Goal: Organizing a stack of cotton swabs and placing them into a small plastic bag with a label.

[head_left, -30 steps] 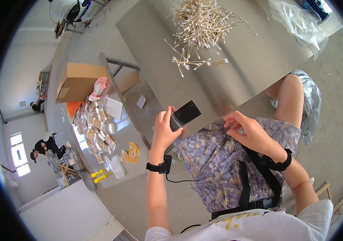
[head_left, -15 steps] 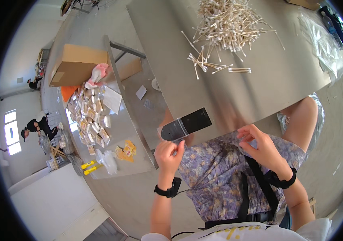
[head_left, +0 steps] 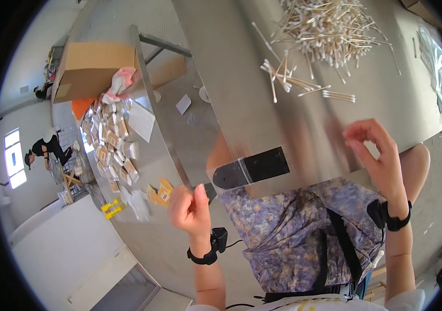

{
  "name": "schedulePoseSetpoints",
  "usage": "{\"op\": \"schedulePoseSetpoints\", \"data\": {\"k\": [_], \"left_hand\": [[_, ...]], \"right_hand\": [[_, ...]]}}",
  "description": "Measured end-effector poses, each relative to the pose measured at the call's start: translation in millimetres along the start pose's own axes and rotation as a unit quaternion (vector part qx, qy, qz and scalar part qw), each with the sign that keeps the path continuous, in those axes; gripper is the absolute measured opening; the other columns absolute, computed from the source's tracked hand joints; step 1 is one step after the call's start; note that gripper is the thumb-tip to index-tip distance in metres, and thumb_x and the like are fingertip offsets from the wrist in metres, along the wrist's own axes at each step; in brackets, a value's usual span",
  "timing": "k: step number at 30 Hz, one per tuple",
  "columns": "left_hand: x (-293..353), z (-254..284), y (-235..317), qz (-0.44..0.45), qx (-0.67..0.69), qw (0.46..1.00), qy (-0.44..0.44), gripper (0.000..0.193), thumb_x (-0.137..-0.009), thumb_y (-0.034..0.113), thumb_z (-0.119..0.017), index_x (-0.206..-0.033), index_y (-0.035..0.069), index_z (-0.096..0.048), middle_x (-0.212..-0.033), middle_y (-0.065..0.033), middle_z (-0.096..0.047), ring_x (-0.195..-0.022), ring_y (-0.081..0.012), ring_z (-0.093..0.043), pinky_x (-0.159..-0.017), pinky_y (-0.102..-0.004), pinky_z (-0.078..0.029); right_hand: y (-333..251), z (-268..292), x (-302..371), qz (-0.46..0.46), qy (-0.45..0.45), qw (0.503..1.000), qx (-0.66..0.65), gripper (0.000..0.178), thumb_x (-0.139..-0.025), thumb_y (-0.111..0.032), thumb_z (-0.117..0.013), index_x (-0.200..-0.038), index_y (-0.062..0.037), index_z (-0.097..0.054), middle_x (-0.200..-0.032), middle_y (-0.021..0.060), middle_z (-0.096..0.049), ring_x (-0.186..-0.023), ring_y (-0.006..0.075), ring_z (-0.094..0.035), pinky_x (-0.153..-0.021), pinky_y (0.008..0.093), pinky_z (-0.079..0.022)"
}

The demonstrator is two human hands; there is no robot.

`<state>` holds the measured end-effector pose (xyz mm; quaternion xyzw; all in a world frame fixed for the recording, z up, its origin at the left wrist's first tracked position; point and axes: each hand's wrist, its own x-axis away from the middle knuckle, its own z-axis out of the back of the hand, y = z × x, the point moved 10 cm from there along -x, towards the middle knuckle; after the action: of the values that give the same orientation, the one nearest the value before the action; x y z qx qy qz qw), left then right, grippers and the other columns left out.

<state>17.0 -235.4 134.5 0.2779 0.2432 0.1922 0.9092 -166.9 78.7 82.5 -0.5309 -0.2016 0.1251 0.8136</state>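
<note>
My right hand (head_left: 379,150) hovers over the front of the metal table (head_left: 252,98), fingers bent, with a gap between thumb and forefinger and nothing visible in it. Off the table's left front edge, my left hand (head_left: 190,211) is curled closed with its thumb raised; its palm side is hidden. Between my hands, a flat black strip (head_left: 267,165) with a rounded left end lies along the table edge, its left part under clear film. Beyond my right hand lies a short row of cotton swabs (head_left: 339,97), beside loose swabs (head_left: 288,78) and a large swab pile (head_left: 329,33).
A clear plastic bag (head_left: 441,72) lies at the table's right. On a lower surface to the left are a cardboard box (head_left: 94,70), several packed swab packets (head_left: 112,140), yellow tubes (head_left: 112,207) and orange-yellow packaging (head_left: 161,192). Another person (head_left: 50,150) sits in the left background.
My right hand has moved up and right from over my lap to above the table. My left hand has drawn left and down, away from the black strip. The view has shifted slightly.
</note>
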Motion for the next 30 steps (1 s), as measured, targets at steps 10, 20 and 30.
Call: {"op": "schedulePoseSetpoints", "data": {"k": [10, 20, 30], "left_hand": [[-67, -169, 95, -0.072, -0.022, 0.958, -0.278, 0.049, -0.091, 0.014, -0.068, -0.138, 0.011, -0.055, -0.136, -0.0209, -0.052, -0.126, -0.0346, -0.051, -0.103, -0.0413, -0.043], [-83, -237, 91, -0.052, -0.068, 0.982, -0.166, 0.028, -0.089, 0.013, -0.069, -0.116, 0.012, -0.068, -0.123, -0.0163, -0.054, -0.119, -0.0331, -0.052, -0.1, -0.0411, -0.044], [-84, -253, 102, -0.183, -0.125, 0.956, -0.191, 0.011, -0.082, 0.012, -0.076, -0.087, 0.009, -0.067, -0.113, -0.0097, -0.054, -0.112, -0.032, -0.048, -0.098, -0.0438, -0.04]], "right_hand": [[46, 6, -21, 0.182, 0.068, 0.94, 0.281, 0.04, -0.082, -0.004, -0.067, -0.122, -0.0062, -0.06, -0.142, 0.0106, -0.051, -0.141, 0.0282, -0.039, -0.116, 0.0464, -0.033], [34, 5, -19, 0.315, 0.092, 0.905, 0.269, 0.019, -0.071, -0.008, -0.062, -0.089, -0.0031, -0.065, -0.096, 0.005, -0.063, -0.101, 0.0224, -0.058, -0.095, 0.0361, -0.045], [36, 3, -23, 0.306, 0.11, 0.91, 0.257, 0.01, -0.071, -0.008, -0.063, -0.082, -0.0067, -0.061, -0.091, 0.0038, -0.06, -0.097, 0.0212, -0.057, -0.091, 0.0338, -0.045]]}}
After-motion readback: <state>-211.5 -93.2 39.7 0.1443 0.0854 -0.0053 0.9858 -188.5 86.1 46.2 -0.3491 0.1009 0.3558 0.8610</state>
